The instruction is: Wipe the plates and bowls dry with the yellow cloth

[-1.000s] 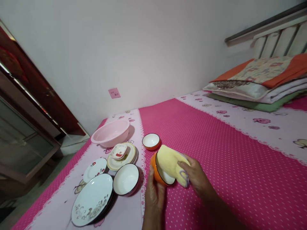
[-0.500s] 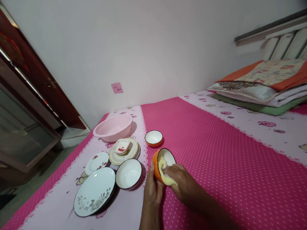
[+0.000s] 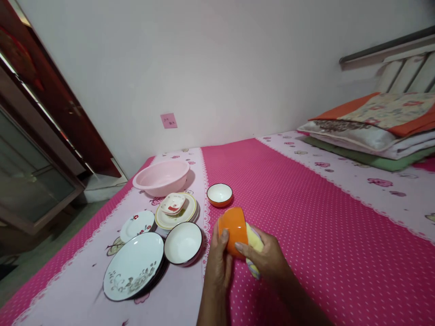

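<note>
My left hand (image 3: 217, 265) grips an orange bowl (image 3: 233, 230) from its left side, holding it above the pink dotted bedspread (image 3: 306, 213). The bowl is turned so its orange outside faces me and its inside is hidden. My right hand (image 3: 267, 260) is closed on a yellow cloth (image 3: 254, 240) and presses it against the bowl's right side. Most of the cloth is hidden behind the bowl and my fingers.
Left of my hands lie a white bowl with a dark rim (image 3: 183, 242), a large white plate (image 3: 133, 266), a small flowered plate (image 3: 137, 225), a yellow-rimmed plate stack with a small dish (image 3: 176, 210), a pink basin (image 3: 161, 176) and a small orange bowl (image 3: 219, 194). Folded bedding (image 3: 374, 131) is far right.
The orange bowl has been turned from showing its white inside to showing its orange outside. The cloth went from inside the bowl to its right side.
</note>
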`<state>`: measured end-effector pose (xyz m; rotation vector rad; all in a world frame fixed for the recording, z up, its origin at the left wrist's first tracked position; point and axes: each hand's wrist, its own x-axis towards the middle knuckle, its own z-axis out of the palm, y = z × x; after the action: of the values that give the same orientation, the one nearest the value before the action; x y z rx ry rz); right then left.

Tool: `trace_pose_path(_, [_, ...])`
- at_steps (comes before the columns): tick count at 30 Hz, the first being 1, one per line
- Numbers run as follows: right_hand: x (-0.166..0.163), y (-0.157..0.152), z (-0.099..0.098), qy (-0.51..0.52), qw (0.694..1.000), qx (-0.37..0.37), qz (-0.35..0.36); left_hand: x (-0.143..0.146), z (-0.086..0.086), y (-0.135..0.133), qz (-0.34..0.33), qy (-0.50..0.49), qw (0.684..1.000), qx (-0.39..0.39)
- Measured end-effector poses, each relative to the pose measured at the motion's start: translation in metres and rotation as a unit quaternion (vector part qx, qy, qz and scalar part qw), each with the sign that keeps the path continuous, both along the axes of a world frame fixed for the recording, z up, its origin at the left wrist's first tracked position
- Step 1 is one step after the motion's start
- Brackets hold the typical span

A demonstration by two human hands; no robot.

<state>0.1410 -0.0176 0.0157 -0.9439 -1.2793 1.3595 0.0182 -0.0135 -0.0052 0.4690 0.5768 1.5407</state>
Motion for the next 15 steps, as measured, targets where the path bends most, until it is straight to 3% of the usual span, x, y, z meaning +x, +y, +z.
trace_pose_path(2, [-0.004,-0.003,0.001,-0.026,0.999,0.027,0.011,-0.002,-0.002,0.002,0.009,-0.037,0.999,-0.005])
trace_pose_path(4, [-0.008,-0.003,-0.004,-0.143,0.981,0.127,0.01,-0.006,-0.002,0.004,0.008,-0.086,0.995,-0.049])
trace_pose_path(7, [-0.009,0.002,-0.014,-0.327,0.894,0.305,0.007,-0.01,0.002,0.006,0.012,-0.137,0.985,-0.107])
trace_pose_path(9, [-0.007,0.006,-0.017,-0.349,0.871,0.345,0.006,-0.01,0.005,0.006,0.011,-0.133,0.985,-0.106])
trace_pose_path(11, [-0.003,0.007,-0.015,-0.298,0.905,0.305,-0.001,-0.006,0.006,0.004,0.0,-0.114,0.99,-0.083])
trace_pose_path(13, [0.001,0.004,-0.008,-0.193,0.96,0.201,0.002,-0.002,0.004,0.001,-0.006,-0.081,0.996,-0.043])
trace_pose_path(15, [0.001,0.0,-0.001,-0.072,0.994,0.083,0.006,0.002,0.0,-0.001,-0.001,-0.05,0.999,-0.008])
